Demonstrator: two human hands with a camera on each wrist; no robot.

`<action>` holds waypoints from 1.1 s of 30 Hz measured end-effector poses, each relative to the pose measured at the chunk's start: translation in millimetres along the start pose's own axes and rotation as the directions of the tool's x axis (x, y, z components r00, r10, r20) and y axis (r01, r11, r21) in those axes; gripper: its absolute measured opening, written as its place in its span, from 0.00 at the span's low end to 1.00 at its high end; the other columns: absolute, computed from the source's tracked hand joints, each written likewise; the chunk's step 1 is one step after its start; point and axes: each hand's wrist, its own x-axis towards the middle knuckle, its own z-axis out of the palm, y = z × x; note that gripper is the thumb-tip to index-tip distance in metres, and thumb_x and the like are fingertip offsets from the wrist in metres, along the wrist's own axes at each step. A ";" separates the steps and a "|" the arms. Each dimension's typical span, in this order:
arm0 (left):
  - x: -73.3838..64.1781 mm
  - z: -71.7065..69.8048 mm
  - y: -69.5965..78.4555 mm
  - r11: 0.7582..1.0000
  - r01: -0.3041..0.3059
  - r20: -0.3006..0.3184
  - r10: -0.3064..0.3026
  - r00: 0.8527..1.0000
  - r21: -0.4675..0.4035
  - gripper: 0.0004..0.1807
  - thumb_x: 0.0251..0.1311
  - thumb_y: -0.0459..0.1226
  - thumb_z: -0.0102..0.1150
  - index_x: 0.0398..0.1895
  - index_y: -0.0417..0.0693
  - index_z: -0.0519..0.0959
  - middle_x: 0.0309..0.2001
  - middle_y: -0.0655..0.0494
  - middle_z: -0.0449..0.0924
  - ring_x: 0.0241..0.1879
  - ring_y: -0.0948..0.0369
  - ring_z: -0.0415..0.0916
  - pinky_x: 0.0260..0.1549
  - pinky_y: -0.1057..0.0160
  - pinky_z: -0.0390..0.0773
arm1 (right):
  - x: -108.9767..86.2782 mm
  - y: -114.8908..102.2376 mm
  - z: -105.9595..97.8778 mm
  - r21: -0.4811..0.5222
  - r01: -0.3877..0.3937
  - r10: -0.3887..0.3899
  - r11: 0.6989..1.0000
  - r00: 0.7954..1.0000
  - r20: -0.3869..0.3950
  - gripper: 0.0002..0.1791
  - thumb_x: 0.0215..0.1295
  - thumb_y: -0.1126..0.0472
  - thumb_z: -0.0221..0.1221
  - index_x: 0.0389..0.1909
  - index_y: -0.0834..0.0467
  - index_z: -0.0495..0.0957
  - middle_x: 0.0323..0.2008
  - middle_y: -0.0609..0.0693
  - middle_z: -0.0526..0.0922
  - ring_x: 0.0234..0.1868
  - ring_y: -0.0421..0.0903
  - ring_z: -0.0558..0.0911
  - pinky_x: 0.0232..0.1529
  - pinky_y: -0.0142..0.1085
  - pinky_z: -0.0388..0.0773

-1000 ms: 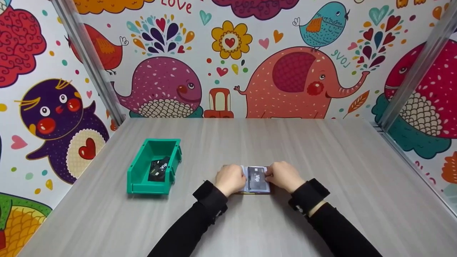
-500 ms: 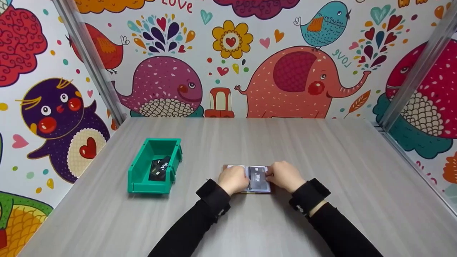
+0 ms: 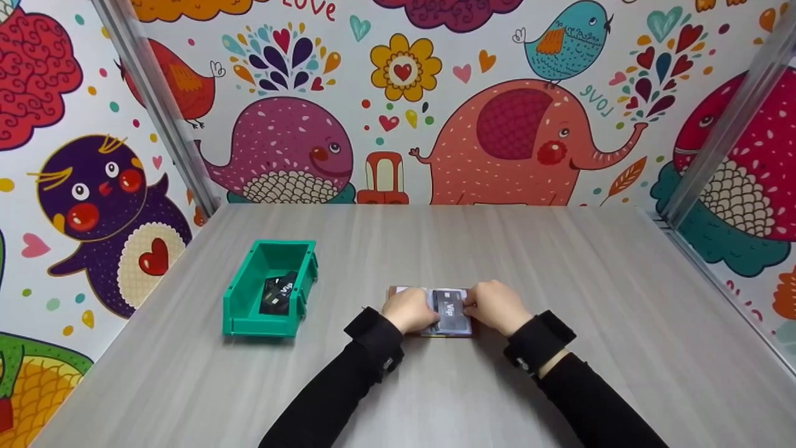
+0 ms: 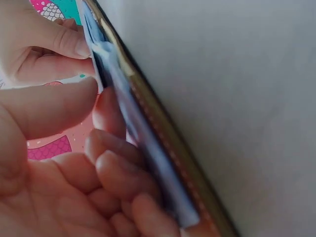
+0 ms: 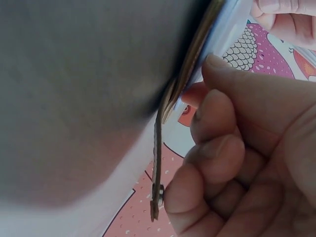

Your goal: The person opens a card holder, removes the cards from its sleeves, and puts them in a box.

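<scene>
A brown card holder with clear plastic sleeves lies spread on the table. On its right half is a grey card marked "Vip", which looks covered by clear plastic. My left hand is at the card's left edge, its thumb and forefinger pinching there; its other fingers curl against the sleeves. At the right edge, my right hand pinches the sleeve side of the holder between thumb and forefinger. A strap with a metal snap sticks out beside the right fingers. The fingertips partly hide the card's edges.
A green plastic bin stands on the table to the left, with black cards inside. Patterned wall panels close off the back and sides, and metal posts stand at the corners.
My left hand has slid right along the holder to the grey card's left edge, uncovering the holder's upper left corner. The right hand has stayed at the right edge.
</scene>
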 end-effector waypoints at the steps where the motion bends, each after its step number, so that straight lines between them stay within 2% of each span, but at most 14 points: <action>1: 0.6 0.1 0.1 1.000 -0.004 0.000 0.004 1.000 0.009 0.12 0.50 0.42 0.68 0.31 0.44 0.80 0.32 0.52 0.81 0.30 0.56 0.75 0.40 0.53 0.75 | 0.0 -0.1 0.0 -0.001 -0.002 0.002 1.000 1.000 0.000 0.05 0.49 0.66 0.71 0.19 0.55 0.85 0.21 0.48 0.82 0.22 0.48 0.77 0.28 0.46 0.76; 4: 1.6 -0.1 0.5 0.999 -0.019 -0.002 0.019 1.000 0.033 0.13 0.50 0.43 0.69 0.31 0.43 0.81 0.33 0.51 0.83 0.32 0.55 0.76 0.50 0.50 0.71 | -0.1 -0.7 0.3 -0.006 -0.012 0.012 1.000 1.000 -0.003 0.06 0.49 0.65 0.72 0.19 0.55 0.85 0.21 0.48 0.82 0.22 0.48 0.77 0.28 0.47 0.76; 7: 1.1 -1.1 1.7 0.998 -0.026 0.001 0.026 1.000 0.049 0.14 0.50 0.44 0.69 0.33 0.42 0.82 0.35 0.50 0.84 0.33 0.54 0.78 0.54 0.48 0.68 | 0.2 -0.6 0.9 -0.009 -0.013 0.013 1.000 1.000 -0.008 0.08 0.49 0.65 0.72 0.17 0.54 0.84 0.19 0.47 0.81 0.21 0.47 0.76 0.26 0.46 0.75; 13: 1.4 -1.2 2.3 0.998 -0.018 0.012 0.017 1.000 0.060 0.18 0.51 0.45 0.69 0.39 0.40 0.83 0.38 0.48 0.84 0.34 0.54 0.78 0.47 0.52 0.73 | 0.1 -1.0 1.0 -0.014 0.000 0.000 1.000 1.000 -0.020 0.10 0.48 0.66 0.72 0.15 0.54 0.82 0.17 0.45 0.78 0.19 0.45 0.72 0.23 0.44 0.73; 16: 2.1 -0.6 2.2 0.998 -0.016 0.015 0.015 1.000 0.067 0.19 0.52 0.45 0.68 0.40 0.40 0.83 0.39 0.48 0.84 0.35 0.53 0.79 0.54 0.49 0.70 | -0.2 -1.7 0.6 -0.015 -0.014 0.014 1.000 1.000 -0.016 0.09 0.48 0.66 0.72 0.16 0.54 0.83 0.18 0.46 0.79 0.20 0.45 0.73 0.24 0.45 0.73; 20: 2.3 -0.4 2.0 0.997 -0.014 0.015 0.013 1.000 0.073 0.19 0.52 0.45 0.68 0.40 0.40 0.83 0.41 0.48 0.85 0.39 0.52 0.80 0.63 0.45 0.60 | -0.1 -2.4 0.6 -0.019 -0.035 0.035 0.999 0.999 -0.010 0.08 0.49 0.65 0.73 0.17 0.55 0.84 0.19 0.47 0.81 0.20 0.45 0.74 0.26 0.45 0.74; 29: 2.1 -0.4 1.1 0.998 -0.009 0.017 0.008 1.000 0.058 0.19 0.52 0.46 0.69 0.40 0.39 0.83 0.42 0.48 0.85 0.42 0.51 0.81 0.65 0.43 0.55 | 0.0 -3.0 0.8 -0.025 -0.031 0.031 0.999 0.999 -0.013 0.10 0.48 0.65 0.73 0.15 0.55 0.82 0.18 0.46 0.79 0.20 0.46 0.73 0.24 0.45 0.73; 33: 2.0 -0.5 0.9 0.999 -0.005 0.018 0.004 1.000 0.044 0.19 0.53 0.46 0.69 0.40 0.39 0.83 0.43 0.47 0.85 0.42 0.51 0.80 0.64 0.45 0.58 | 0.1 -4.1 0.3 -0.033 -0.031 0.031 0.999 0.999 -0.017 0.11 0.48 0.65 0.73 0.14 0.54 0.81 0.18 0.47 0.79 0.20 0.47 0.74 0.24 0.46 0.74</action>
